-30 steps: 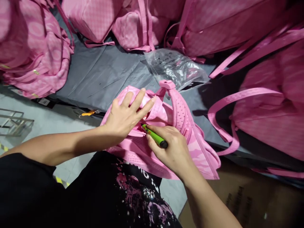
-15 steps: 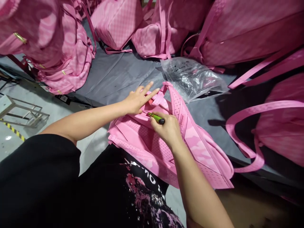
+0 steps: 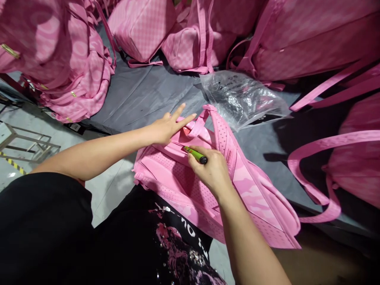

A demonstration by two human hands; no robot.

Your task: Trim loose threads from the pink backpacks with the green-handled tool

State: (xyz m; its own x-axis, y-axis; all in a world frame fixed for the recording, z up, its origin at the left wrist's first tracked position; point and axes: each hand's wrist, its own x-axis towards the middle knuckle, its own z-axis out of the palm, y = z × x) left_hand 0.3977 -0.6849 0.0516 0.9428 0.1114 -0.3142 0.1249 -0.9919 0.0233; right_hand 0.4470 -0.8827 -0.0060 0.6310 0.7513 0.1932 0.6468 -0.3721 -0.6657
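Beside gray cloth [image 3: 127,99], the left hand [image 3: 166,127] splays across a backpack [image 3: 247,184], the right hand [image 3: 211,168] clasping a green tool [image 3: 194,154].

Lit unevenly, seemingly from above: brightest around the pink backpack [image 3: 252,190], sinking into murk at near right. Glinting off the clear plastic bag [image 3: 242,97], shadowed in dark patches across the surface [image 3: 135,95]. Soft in fine detail, stretched toward the edges.

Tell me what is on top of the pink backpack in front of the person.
The left hand is spread on the backpack; the right hand holds a green tool over it. The fabric beneath the left hand cannot be seen.
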